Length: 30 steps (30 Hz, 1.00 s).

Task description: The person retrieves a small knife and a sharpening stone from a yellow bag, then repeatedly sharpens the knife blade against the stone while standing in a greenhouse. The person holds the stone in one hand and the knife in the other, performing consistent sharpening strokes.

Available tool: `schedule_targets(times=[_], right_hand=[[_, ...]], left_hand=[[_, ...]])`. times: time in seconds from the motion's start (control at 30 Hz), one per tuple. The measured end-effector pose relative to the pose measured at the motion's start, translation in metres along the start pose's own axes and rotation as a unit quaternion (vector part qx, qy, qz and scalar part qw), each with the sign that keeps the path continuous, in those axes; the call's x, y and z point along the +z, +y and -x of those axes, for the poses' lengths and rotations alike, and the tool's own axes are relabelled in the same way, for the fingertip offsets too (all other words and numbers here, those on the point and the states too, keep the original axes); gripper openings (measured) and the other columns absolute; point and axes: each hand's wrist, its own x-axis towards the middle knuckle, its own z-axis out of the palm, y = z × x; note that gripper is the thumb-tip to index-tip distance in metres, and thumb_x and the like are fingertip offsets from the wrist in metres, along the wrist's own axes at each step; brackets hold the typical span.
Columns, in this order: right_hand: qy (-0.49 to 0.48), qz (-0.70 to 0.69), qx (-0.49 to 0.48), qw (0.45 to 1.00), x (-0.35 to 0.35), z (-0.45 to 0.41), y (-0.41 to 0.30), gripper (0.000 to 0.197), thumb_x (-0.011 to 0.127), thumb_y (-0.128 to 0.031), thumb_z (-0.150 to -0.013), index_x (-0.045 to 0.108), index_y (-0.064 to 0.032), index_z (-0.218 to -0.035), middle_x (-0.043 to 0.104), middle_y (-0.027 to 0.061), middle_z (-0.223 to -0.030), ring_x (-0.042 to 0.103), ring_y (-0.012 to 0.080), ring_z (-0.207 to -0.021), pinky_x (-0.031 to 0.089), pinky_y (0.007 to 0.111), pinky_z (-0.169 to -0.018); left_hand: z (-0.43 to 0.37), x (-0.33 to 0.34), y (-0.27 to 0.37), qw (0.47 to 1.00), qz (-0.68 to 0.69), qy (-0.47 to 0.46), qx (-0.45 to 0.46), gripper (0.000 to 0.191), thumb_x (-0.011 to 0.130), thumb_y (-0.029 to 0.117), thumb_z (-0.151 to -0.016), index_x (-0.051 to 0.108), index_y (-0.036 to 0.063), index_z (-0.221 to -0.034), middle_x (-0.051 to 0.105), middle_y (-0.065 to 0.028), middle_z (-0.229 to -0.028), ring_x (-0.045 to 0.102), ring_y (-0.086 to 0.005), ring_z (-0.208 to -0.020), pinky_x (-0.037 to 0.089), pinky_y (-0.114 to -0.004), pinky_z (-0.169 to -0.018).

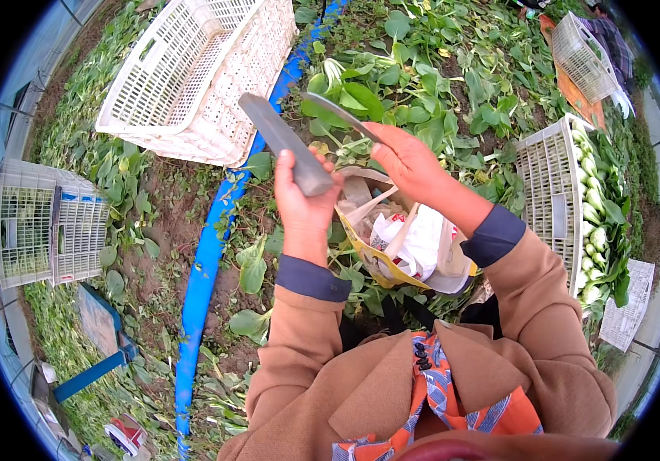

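Note:
A long grey whetstone (283,141) is gripped near its lower end by my left hand (305,210), its far end tilted up and to the left. My right hand (409,162) is closed around the handle of a knife with a narrow curved blade (338,110); the handle itself is hidden in the fist. The blade points left, and its tip appears apart from the stone. Just below both hands stands an open yellow-edged bag (379,262) with white plastic bags (422,239) inside. Leafy greens (358,101) grow and lie on the soil beyond the hands.
Stacked white plastic crates (197,115) stand at upper left beside a blue hose (200,305) on the ground. To the right is a crate (549,184) filled with pale-stemmed greens (595,213). More crates (53,225) and a blue-framed stool (99,320) are at left.

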Motion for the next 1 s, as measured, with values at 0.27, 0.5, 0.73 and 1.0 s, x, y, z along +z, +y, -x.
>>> schedule_targets(times=[0.27, 0.5, 0.73, 1.0], right_hand=[[-0.038, 0.116, -0.033, 0.992, 0.004, 0.003, -0.013, 0.049, 0.051, -0.003, -0.076, 0.051, -0.0239, -0.120, 0.047, 0.0072, -0.076, 0.052, 0.0234, -0.070, 0.045, 0.033, -0.059], [-0.025, 0.215, -0.120, 0.969, 0.010, 0.003, -0.014, 0.053, 0.056, -0.005, -0.072, 0.050, -0.0266, -0.120, 0.049, 0.0059, -0.077, 0.053, 0.0241, -0.068, 0.045, 0.033, -0.057], [-0.144, 0.172, -0.082, 0.971, -0.002, 0.013, -0.033, 0.056, 0.050, 0.001, -0.073, 0.046, -0.0240, -0.124, 0.048, 0.0088, -0.076, 0.053, 0.0266, -0.067, 0.045, 0.035, -0.057], [-0.084, 0.133, -0.047, 0.986, 0.014, 0.015, -0.003, 0.055, 0.048, 0.000, -0.075, 0.045, -0.0226, -0.125, 0.051, 0.0097, -0.076, 0.055, 0.0276, -0.066, 0.046, 0.037, -0.057]], left_hand=[[0.009, 0.008, 0.011, 0.994, 0.036, -0.093, -0.034, 0.054, 0.040, 0.044, -0.085, 0.046, -0.0036, -0.109, 0.051, -0.0115, -0.085, 0.047, -0.0224, -0.077, 0.042, -0.034, -0.066], [0.015, 0.008, 0.009, 0.996, -0.004, -0.067, -0.052, 0.047, 0.040, 0.046, -0.085, 0.050, 0.0041, -0.103, 0.057, -0.0118, -0.085, 0.056, -0.0234, -0.066, 0.047, -0.035, -0.054], [0.015, 0.003, 0.013, 0.994, -0.037, -0.079, -0.067, 0.064, 0.034, 0.060, -0.083, 0.051, 0.0010, -0.099, 0.058, -0.0116, -0.081, 0.057, -0.0223, -0.059, 0.048, -0.035, -0.047], [0.009, -0.002, 0.002, 0.990, -0.082, -0.097, -0.067, 0.056, 0.034, 0.055, -0.085, 0.050, 0.0042, -0.103, 0.055, -0.0118, -0.078, 0.054, -0.0245, -0.062, 0.044, -0.037, -0.051]])
